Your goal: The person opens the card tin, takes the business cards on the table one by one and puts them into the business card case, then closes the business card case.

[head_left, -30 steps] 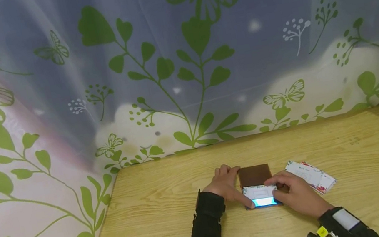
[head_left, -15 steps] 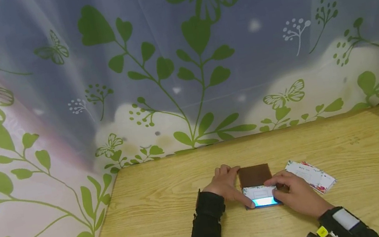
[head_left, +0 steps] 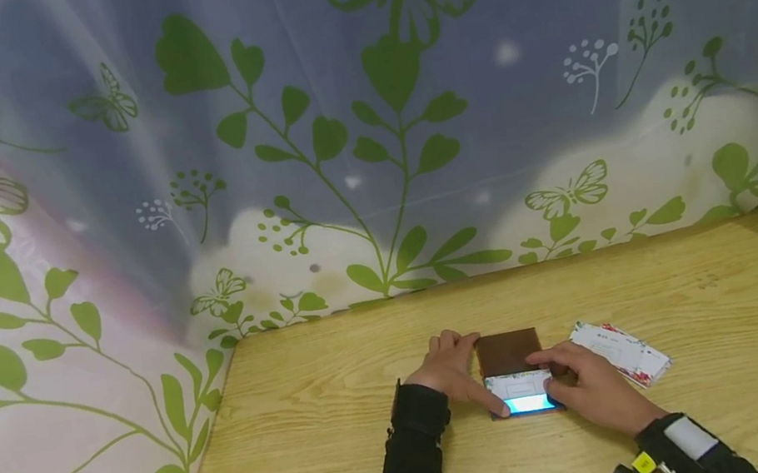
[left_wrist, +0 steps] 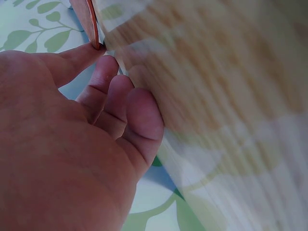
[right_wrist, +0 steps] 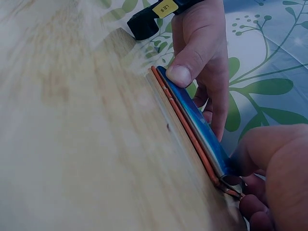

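A brown wallet (head_left: 509, 352) lies unfolded on the table. A white card with a floral border (head_left: 522, 383) shows on its lower half, above a shiny blue strip (head_left: 528, 405). My left hand (head_left: 451, 373) spans the wallet's left side, thumb pressing the lower corner and a fingertip at the upper one. In the left wrist view its other fingers bend beside the wallet's edge (left_wrist: 88, 21). My right hand (head_left: 592, 387) pinches the right edge, index fingertip by the card's top. The right wrist view shows the blue layer (right_wrist: 195, 118) between both thumbs.
Several white cards with floral borders (head_left: 620, 350) lie fanned out just right of my right hand. A light wooden table (head_left: 296, 454) bears everything. Behind it hangs a leaf-and-butterfly patterned curtain (head_left: 323, 221). Each wrist wears a dark strap.
The white card's top edge sits slightly lower on the wallet, and the right index fingertip now shows above it over the brown leather. Both hands otherwise keep their places.
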Available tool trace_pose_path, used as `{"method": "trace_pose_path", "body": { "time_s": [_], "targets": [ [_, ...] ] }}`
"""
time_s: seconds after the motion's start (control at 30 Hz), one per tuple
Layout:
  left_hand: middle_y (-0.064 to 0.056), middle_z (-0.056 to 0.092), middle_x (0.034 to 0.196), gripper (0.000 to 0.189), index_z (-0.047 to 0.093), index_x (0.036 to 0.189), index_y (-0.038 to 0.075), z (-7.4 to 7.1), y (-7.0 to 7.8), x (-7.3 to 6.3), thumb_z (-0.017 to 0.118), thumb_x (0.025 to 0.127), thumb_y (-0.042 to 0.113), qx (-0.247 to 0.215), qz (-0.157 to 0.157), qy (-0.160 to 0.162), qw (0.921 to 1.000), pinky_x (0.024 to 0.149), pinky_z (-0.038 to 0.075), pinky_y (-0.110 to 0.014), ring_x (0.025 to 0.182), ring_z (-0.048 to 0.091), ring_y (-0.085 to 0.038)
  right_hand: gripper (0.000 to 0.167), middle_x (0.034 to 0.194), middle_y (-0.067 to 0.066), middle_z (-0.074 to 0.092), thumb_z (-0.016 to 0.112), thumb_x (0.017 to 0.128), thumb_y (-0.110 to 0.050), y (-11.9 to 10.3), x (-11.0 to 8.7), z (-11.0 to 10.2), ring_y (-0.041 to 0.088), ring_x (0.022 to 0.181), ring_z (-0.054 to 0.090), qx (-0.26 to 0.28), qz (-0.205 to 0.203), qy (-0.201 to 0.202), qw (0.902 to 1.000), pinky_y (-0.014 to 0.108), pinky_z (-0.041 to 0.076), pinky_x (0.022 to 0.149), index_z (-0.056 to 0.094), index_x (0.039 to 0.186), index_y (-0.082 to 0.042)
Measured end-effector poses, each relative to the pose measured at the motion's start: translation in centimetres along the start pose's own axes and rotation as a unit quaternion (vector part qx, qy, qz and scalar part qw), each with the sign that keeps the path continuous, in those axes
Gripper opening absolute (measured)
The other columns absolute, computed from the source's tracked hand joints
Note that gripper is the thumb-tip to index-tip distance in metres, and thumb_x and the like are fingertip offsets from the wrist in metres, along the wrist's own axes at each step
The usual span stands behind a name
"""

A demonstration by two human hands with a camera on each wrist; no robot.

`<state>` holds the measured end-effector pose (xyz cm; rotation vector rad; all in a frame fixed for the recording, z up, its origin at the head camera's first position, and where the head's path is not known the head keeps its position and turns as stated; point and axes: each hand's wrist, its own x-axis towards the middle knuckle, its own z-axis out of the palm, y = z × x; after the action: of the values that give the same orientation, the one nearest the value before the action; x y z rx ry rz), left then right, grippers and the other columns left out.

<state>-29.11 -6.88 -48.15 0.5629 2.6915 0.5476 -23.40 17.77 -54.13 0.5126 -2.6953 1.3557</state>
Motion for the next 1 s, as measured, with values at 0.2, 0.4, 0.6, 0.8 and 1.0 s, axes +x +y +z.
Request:
{"method": "trace_pose_path", "body": {
  "time_s": [0.2, 0.4, 0.6, 0.8, 1.0],
  "targets": [
    [-0.003, 0.042, 0.140, 0.125, 0.035, 0.163, 0.021, 0.08, 0.02, 0.08, 0.096, 0.060, 0.058, 0.010, 0.000, -0.001, 1.0000, 0.096, 0.046, -0.032, 0.121, 0.037, -0.019, 0.033, 0.113, 0.000, 0.062, 0.069, 0.097, -0.007, -0.35, 0.06, -0.10, 0.015, 0.097, 0.055, 0.003, 0.014, 0.006, 0.9999, 0.029, 0.049, 0.078, 0.069, 0.130, -0.013],
    [-0.003, 0.042, 0.141, 0.125, 0.035, 0.163, 0.022, 0.02, -0.01, 0.20, 0.095, 0.060, 0.059, 0.009, -0.001, -0.002, 1.0000, 0.097, 0.046, -0.032, 0.122, 0.036, -0.018, 0.031, 0.118, 0.002, 0.064, 0.068, 0.097, -0.006, -0.48, 0.06, -0.08, 0.016, 0.099, 0.057, 0.007, 0.025, 0.018, 0.9995, 0.028, 0.050, 0.079, 0.069, 0.128, -0.011],
    [-0.002, 0.042, 0.139, 0.126, 0.034, 0.163, 0.021, 0.10, -0.07, 0.25, 0.096, 0.059, 0.058, 0.005, -0.001, -0.003, 1.0000, 0.095, 0.045, -0.031, 0.120, 0.036, -0.018, 0.030, 0.117, 0.001, 0.064, 0.069, 0.096, -0.004, -0.56, 0.04, -0.02, 0.017, 0.098, 0.058, 0.008, 0.025, 0.023, 0.9994, 0.028, 0.050, 0.079, 0.069, 0.125, -0.010],
    [-0.003, 0.042, 0.139, 0.125, 0.035, 0.162, 0.020, 0.07, -0.02, 0.06, 0.096, 0.059, 0.058, 0.004, 0.000, -0.002, 1.0000, 0.096, 0.046, -0.032, 0.121, 0.037, -0.019, 0.028, 0.114, 0.000, 0.065, 0.069, 0.096, -0.004, -0.69, -0.01, -0.04, 0.015, 0.096, 0.058, 0.011, 0.027, 0.032, 0.9990, 0.028, 0.051, 0.078, 0.070, 0.122, -0.011],
    [-0.004, 0.042, 0.141, 0.126, 0.035, 0.162, 0.020, 0.09, -0.18, 0.18, 0.096, 0.059, 0.058, 0.001, 0.001, -0.001, 1.0000, 0.097, 0.046, -0.033, 0.123, 0.037, -0.020, 0.024, 0.102, -0.001, 0.068, 0.068, 0.094, 0.000, -0.61, -0.15, 0.02, 0.010, 0.088, 0.059, 0.021, 0.027, 0.094, 0.9949, 0.026, 0.051, 0.075, 0.073, 0.114, -0.013]
  ]
}}
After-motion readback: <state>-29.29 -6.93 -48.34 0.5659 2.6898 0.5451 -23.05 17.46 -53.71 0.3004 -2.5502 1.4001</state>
